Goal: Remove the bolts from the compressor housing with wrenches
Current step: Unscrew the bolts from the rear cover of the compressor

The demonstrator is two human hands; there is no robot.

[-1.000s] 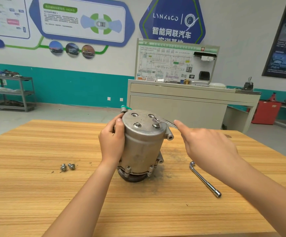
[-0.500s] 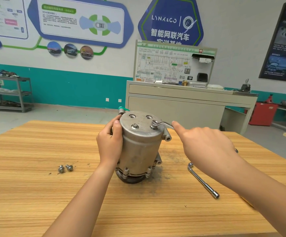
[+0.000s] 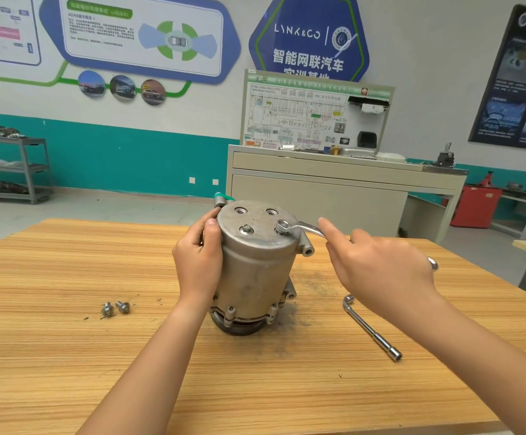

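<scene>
Your left hand (image 3: 197,265) wraps its fingers round the left side of the compressor housing (image 3: 255,277), which stands upright on the wooden table (image 3: 67,356). Your right hand (image 3: 381,271) lies over the ring wrench (image 3: 302,228) handle, forefinger straight along it. Whether the other fingers clasp it, I cannot tell. The ring end sits on the housing's top face. Loose bolts (image 3: 123,306) lie to the left, and an L-shaped socket wrench (image 3: 371,329) lies to the right.

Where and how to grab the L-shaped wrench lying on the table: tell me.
Grip the L-shaped wrench mid-shaft from above, fingers across it. It lies flat on the table, straight shaft bare, bent end toward the compressor; come from its right, probably.
</scene>
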